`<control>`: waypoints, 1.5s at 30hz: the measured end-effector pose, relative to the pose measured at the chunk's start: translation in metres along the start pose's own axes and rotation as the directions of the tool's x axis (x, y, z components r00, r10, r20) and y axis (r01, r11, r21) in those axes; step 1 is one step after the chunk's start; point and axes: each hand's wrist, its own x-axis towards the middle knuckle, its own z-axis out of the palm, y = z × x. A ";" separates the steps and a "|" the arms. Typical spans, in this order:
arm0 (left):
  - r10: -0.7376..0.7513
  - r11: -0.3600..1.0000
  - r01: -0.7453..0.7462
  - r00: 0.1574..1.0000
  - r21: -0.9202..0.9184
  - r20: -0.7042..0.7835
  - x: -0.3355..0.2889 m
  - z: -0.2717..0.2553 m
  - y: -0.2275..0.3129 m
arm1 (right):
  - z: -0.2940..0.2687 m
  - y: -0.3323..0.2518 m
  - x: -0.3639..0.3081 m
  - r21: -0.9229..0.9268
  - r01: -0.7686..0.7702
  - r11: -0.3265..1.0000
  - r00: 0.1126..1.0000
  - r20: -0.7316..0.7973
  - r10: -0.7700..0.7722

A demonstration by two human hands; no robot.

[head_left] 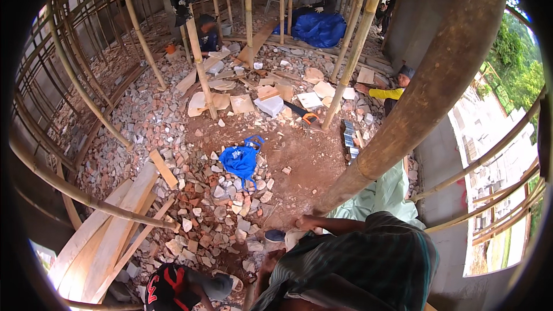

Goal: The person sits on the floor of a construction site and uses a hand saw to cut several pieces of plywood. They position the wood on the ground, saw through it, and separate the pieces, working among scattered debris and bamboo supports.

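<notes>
While R hand (307,223)'s nr pole (410,103), blue cloth (239,159)'s on rubble (230,189).

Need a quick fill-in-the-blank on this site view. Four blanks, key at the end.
1. The thick pole nearest the camera is made of ____.
2. The pale green sheet lies on the ____-hand side of the small cloth bundle.
3. The handle of the saw shows black and bright ____.
4. The outstretched sleeve near the right wall is ____.

Missing words: bamboo; right; orange; yellow.
</notes>
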 end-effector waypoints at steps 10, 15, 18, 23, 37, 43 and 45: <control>-0.047 0.999 0.048 0.999 -0.024 0.013 0.000 -0.016 0.028 | 0.015 -0.007 -0.007 -0.031 0.167 0.985 0.985 -0.048 -0.168; 0.210 0.887 -0.345 0.894 0.307 0.396 0.019 -0.029 0.033 | 0.018 -0.002 -0.003 -0.075 0.218 0.973 0.969 -0.107 -0.225; 0.113 0.993 -0.121 0.953 0.009 0.280 0.021 -0.022 0.035 | 0.020 0.005 -0.016 -0.044 0.235 0.971 0.967 -0.088 -0.238; 0.030 0.968 -0.003 0.994 0.250 -0.105 0.025 -0.004 0.031 | 0.010 0.014 -0.040 -0.015 0.138 0.990 0.988 -0.064 -0.139; 0.108 0.873 0.068 0.939 0.483 -0.326 0.037 -0.005 0.006 | -0.009 0.004 -0.066 0.036 0.022 0.999 1.000 -0.019 -0.021; 0.037 0.822 0.208 0.910 0.531 -0.413 0.025 -0.007 0.005 | -0.007 -0.009 -0.060 0.047 -0.009 0.999 1.000 0.001 0.009; 0.043 0.761 0.288 0.872 0.582 -0.487 0.021 -0.008 0.002 | -0.004 -0.012 -0.056 0.048 -0.019 0.999 1.000 0.008 0.019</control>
